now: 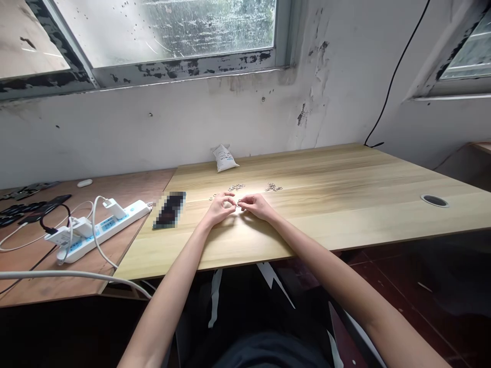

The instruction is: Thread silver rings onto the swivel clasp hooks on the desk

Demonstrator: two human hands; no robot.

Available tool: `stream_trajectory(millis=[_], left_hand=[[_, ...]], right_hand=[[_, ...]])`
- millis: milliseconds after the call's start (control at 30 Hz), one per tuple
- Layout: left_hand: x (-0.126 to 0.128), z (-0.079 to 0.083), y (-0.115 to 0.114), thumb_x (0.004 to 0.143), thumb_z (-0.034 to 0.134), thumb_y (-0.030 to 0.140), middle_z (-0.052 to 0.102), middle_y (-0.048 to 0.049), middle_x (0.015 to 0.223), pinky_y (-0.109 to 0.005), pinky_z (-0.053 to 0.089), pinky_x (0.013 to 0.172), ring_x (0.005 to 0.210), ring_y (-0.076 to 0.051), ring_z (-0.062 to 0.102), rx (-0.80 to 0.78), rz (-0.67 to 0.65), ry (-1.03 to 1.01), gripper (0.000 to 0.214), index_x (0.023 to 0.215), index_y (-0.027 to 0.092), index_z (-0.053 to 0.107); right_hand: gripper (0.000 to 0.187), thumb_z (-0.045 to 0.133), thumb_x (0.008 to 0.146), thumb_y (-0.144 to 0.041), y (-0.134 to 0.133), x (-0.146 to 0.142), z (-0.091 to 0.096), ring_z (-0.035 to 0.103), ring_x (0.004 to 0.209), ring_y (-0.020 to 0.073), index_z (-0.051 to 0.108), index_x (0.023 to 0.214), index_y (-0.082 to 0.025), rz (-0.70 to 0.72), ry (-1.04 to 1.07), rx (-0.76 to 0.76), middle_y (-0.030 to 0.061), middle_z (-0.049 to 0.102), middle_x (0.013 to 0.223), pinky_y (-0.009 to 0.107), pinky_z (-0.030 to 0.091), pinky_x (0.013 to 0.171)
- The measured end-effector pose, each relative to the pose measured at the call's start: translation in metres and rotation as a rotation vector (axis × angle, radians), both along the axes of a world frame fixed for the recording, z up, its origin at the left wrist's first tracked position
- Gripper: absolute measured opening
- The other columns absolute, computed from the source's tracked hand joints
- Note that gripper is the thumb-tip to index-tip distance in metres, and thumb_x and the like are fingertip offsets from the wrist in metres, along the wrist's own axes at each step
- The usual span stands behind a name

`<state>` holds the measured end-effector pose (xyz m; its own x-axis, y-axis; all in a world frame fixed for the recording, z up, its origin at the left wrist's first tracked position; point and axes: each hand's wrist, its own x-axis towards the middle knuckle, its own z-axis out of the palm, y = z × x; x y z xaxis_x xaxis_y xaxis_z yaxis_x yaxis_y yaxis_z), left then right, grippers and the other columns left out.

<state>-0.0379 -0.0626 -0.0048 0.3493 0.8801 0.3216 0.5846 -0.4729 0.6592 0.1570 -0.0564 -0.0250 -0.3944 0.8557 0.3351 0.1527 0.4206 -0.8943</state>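
Over the pale wood table, my left hand (221, 208) and my right hand (256, 205) meet almost fingertip to fingertip. My right thumb and forefinger pinch a small metal ring (239, 201). Thumb and index finger of my left hand are closed in a pinch right beside it; whatever sits between those tips is too small to make out. Just beyond the hands lies a loose pile of small metal rings (237, 187). A second pile of small metal pieces (273, 187) is further right. One or two loose rings (213, 197) lie by my left knuckles.
A white printed packet (225, 158) stands near the wall. To the left lie a blurred dark flat object (169, 210) and a white power strip (103, 232) with plugs and cables on a brown table (126, 191). A cable grommet (434, 201) is set in the tabletop at right.
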Motion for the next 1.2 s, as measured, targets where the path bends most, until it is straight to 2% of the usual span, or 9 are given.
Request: stream_trajectory(millis=[133, 333, 500, 700, 967, 1200], left_hand=[[0.001, 0.0, -0.001, 0.079, 0.067, 0.02, 0.061, -0.0075, 0.123, -0.041, 0.043, 0.106, 0.123, -0.024, 0.052, -0.048, -0.025, -0.04, 0.004, 0.077, 0.02, 0.071], [0.002, 0.0, -0.002, 0.081, 0.068, 0.034, 0.058, -0.0095, 0.125, -0.035, 0.053, 0.091, 0.119, -0.025, 0.055, -0.059, -0.039, -0.105, 0.016, 0.085, 0.02, 0.074], [0.002, -0.003, 0.001, 0.081, 0.069, 0.034, 0.059, -0.0103, 0.124, -0.036, 0.055, 0.085, 0.121, -0.027, 0.053, -0.036, -0.006, -0.145, 0.016, 0.086, 0.02, 0.075], [0.007, -0.007, 0.0, 0.082, 0.068, 0.032, 0.059, -0.0103, 0.12, -0.035, 0.057, 0.08, 0.122, -0.028, 0.051, 0.0, 0.018, -0.143, 0.013, 0.085, 0.021, 0.073], [0.007, -0.008, 0.0, 0.083, 0.068, 0.031, 0.063, -0.0082, 0.113, -0.039, 0.054, 0.086, 0.119, -0.027, 0.051, 0.078, 0.044, -0.089, 0.011, 0.082, 0.021, 0.073], [0.008, -0.009, -0.004, 0.082, 0.069, 0.028, 0.063, -0.007, 0.111, -0.037, 0.053, 0.085, 0.116, -0.024, 0.051, 0.118, 0.025, -0.031, 0.008, 0.087, 0.023, 0.074]], right_hand=[[0.026, 0.069, 0.077, -0.04, -0.001, 0.002, 0.0, 0.061, 0.06, 0.0136, 0.073, 0.08, -0.014, -0.022, -0.008, 0.032, 0.0039, 0.071, 0.069, 0.024, 0.045, 0.058], [0.028, 0.068, 0.078, -0.042, -0.007, 0.003, 0.003, 0.062, 0.058, 0.0139, 0.071, 0.078, -0.014, -0.08, 0.02, 0.044, 0.0043, 0.071, 0.066, 0.025, 0.047, 0.058], [0.033, 0.069, 0.078, -0.048, -0.009, 0.001, 0.002, 0.068, 0.066, 0.017, 0.07, 0.083, -0.015, -0.075, 0.049, 0.024, 0.0071, 0.074, 0.073, 0.026, 0.05, 0.06], [0.034, 0.072, 0.074, -0.049, -0.012, 0.001, 0.005, 0.067, 0.064, 0.017, 0.072, 0.078, -0.015, -0.045, 0.053, -0.016, 0.0074, 0.074, 0.073, 0.026, 0.05, 0.058], [0.041, 0.071, 0.074, -0.053, -0.009, 0.002, 0.003, 0.062, 0.055, 0.0126, 0.071, 0.082, -0.013, -0.063, 0.084, -0.118, 0.008, 0.073, 0.072, 0.024, 0.049, 0.054], [0.043, 0.073, 0.072, -0.054, -0.01, 0.004, 0.007, 0.056, 0.051, 0.0095, 0.074, 0.079, -0.012, -0.05, 0.086, -0.155, 0.0067, 0.072, 0.075, 0.022, 0.046, 0.051]])
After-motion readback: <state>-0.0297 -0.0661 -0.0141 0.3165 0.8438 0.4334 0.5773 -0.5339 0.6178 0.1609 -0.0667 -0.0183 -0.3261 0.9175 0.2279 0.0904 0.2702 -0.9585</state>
